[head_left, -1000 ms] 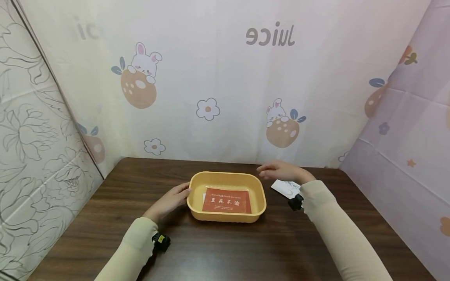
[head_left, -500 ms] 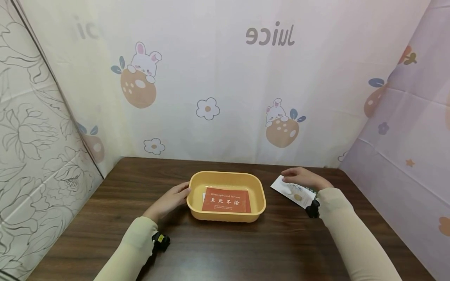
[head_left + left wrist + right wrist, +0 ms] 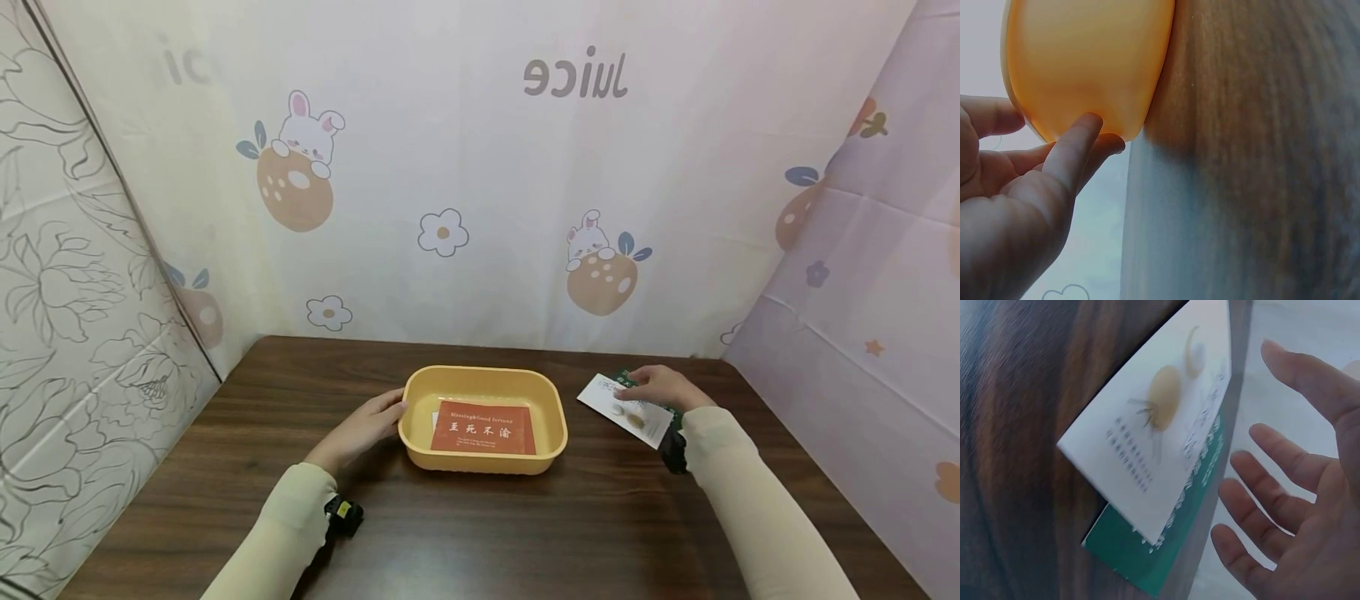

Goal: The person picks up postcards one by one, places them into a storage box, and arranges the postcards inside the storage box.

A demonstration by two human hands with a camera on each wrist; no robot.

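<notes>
A yellow plastic basin [image 3: 483, 464] sits on the wooden table with a red card [image 3: 483, 429] bearing white print lying in it. My left hand [image 3: 367, 429] holds the basin's left end. In the left wrist view the thumb is at the rim and other fingertips press the outer wall [image 3: 1085, 56]. To the right lies a white printed card [image 3: 1141, 425] on top of a green one [image 3: 1147, 556]. Over these two cards my right hand [image 3: 663, 387] hovers, thumb and fingers spread apart in the right wrist view, holding nothing.
White paper edges out from under the red card's left side in the basin. Patterned curtains [image 3: 450, 167] hang behind the dark wooden table [image 3: 480, 533] and at both sides. A small black wrist camera [image 3: 343, 515] is strapped to the left sleeve.
My right hand has moved right, from beside the basin to over the stacked cards. More of the green card shows at its far end now. The left hand and basin have stayed put.
</notes>
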